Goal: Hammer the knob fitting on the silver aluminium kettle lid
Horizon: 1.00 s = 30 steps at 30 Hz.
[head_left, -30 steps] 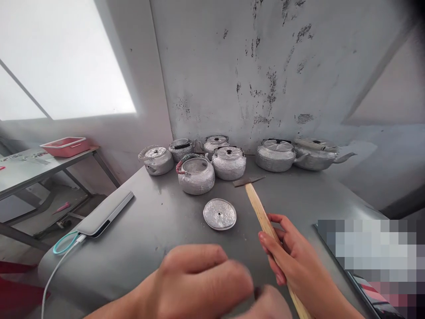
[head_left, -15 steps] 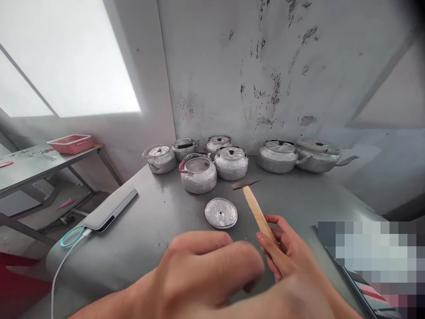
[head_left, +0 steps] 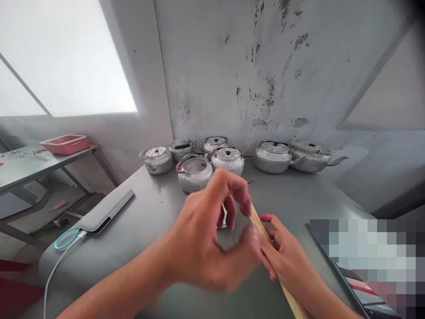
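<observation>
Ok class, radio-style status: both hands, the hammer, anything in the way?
Right hand gripping hammer handle. Left hand raised in front, touching the handle, hiding the loose lid. Open kettle beyond.

Left hand [head_left: 206, 235]: risen from the near table edge, now over the loose lid [head_left: 224, 217], thumb against the hammer handle [head_left: 257, 221]
Lid: now mostly hidden
Hammer head: now covered by fingers

Single view only, from a camera worn on the person's head. It looks forward and down across the grey metal tabletop [head_left: 149, 221] toward the stained white wall [head_left: 265, 66]. Both hands sit close beneath the lens, low in frame; the row of hammered silver kettles [head_left: 229, 159] stands farther off at the wall.
</observation>
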Available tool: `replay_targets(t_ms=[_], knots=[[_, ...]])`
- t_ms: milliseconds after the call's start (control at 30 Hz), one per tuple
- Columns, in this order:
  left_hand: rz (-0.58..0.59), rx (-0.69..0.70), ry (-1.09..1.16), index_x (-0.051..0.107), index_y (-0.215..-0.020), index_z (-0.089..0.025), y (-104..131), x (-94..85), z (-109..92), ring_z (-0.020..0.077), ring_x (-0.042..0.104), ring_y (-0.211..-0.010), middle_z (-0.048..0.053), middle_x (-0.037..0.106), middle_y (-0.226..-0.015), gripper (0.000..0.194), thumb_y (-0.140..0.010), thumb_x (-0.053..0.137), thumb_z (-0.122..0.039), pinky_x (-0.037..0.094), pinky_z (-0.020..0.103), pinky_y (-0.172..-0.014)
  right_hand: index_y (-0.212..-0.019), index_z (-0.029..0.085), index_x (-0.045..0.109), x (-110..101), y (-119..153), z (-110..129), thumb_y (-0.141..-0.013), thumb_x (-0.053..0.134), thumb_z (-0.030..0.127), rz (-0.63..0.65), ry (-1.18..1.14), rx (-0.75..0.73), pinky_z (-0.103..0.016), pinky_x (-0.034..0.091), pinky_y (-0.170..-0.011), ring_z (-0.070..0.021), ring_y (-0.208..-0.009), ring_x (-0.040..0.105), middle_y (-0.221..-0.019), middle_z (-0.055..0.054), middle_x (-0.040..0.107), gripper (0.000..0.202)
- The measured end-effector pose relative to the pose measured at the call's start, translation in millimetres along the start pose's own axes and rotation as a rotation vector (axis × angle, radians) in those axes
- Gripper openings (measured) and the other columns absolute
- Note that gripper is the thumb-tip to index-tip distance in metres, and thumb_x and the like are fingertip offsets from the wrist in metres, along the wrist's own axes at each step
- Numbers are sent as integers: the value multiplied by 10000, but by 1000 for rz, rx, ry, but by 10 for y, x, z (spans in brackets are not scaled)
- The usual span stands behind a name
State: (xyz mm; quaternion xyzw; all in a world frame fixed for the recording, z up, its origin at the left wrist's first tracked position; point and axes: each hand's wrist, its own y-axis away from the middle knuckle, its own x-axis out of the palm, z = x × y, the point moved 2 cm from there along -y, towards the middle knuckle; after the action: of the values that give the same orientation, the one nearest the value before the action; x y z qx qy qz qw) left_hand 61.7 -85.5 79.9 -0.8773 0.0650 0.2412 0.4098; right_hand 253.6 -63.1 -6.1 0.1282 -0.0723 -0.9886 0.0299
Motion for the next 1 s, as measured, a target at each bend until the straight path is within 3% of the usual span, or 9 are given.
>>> replay_targets(t_ms=[67, 133, 267, 367, 433, 600, 733, 800, 1000], knots=[[80, -220, 231, 434, -957, -233, -273, -35, 153, 108, 529, -643, 14, 595, -859, 211, -814, 568, -154, 476, 265, -556, -1094, 280, 420, 5, 14, 16, -851, 556, 513, 25, -10, 1, -214, 350, -341, -75, -360, 362, -634, 116, 470, 362], [154, -349, 440, 444, -970, -229, -372, -26, 416, 115, 526, -673, 15, 588, -848, 267, -764, 608, -187, 451, 258, -571, -1104, 271, 409, -2, 19, 26, -855, 548, 523, 25, -10, 0, -204, 342, -342, -66, -355, 353, -635, 121, 472, 381], [263, -517, 727, 477, -999, -220, -297, 68, 887, 118, 509, -682, 28, 577, -855, 404, -631, 630, -154, 385, 241, -549, -1106, 258, 416, -21, -3, 12, -833, 589, 465, 50, -6, 28, -202, 334, -336, -55, -304, 345, -583, 135, 483, 384], [240, -566, 895, 514, -991, -216, -231, 129, 1029, 104, 483, -636, 30, 576, -852, 412, -599, 621, -147, 317, 229, -506, -1095, 251, 443, -30, -30, -5, -827, 591, 471, 74, -23, 64, -210, 307, -314, -60, -254, 346, -551, 142, 471, 377], [210, -583, 926, 542, -1010, -210, -202, 145, 1084, 113, 505, -644, 47, 598, -881, 410, -608, 608, -161, 342, 237, -520, -1080, 254, 453, -33, -47, -12, -834, 578, 499, 87, -49, 85, -211, 305, -304, -62, -248, 358, -567, 140, 471, 369], [215, -523, 649, 580, -1135, -196, -124, 117, 1241, 212, 627, -865, 108, 655, -1060, 481, -656, 582, -168, 506, 321, -698, -1027, 264, 456, -41, -91, -55, -851, 570, 522, 101, -122, 105, -206, 337, -308, -47, -272, 353, -619, 129, 484, 332], [173, -224, -27, 597, -1171, -232, -105, 57, 1234, 251, 590, -1073, 78, 647, -1159, 454, -733, 567, -117, 490, 403, -929, -1062, 267, 465, -42, -106, -103, -879, 535, 534, 89, -158, 110, -211, 371, -337, -64, -322, 382, -626, 113, 516, 331], [161, -67, -251, 589, -1204, -247, -106, 53, 1189, 247, 564, -1123, 69, 622, -1214, 455, -773, 554, -106, 452, 407, -996, -1094, 260, 481, -37, -106, -104, -875, 533, 525, 79, -167, 125, -220, 396, -360, -77, -343, 410, -624, 102, 533, 347], [190, 30, -382, 539, -1272, -246, -101, 110, 1143, 232, 584, -1109, 78, 602, -1240, 440, -845, 545, -138, 475, 367, -955, -1096, 232, 537, -29, -105, -57, -834, 534, 517, 64, -156, 148, -229, 391, -349, -91, -324, 433, -590, 89, 540, 387]])
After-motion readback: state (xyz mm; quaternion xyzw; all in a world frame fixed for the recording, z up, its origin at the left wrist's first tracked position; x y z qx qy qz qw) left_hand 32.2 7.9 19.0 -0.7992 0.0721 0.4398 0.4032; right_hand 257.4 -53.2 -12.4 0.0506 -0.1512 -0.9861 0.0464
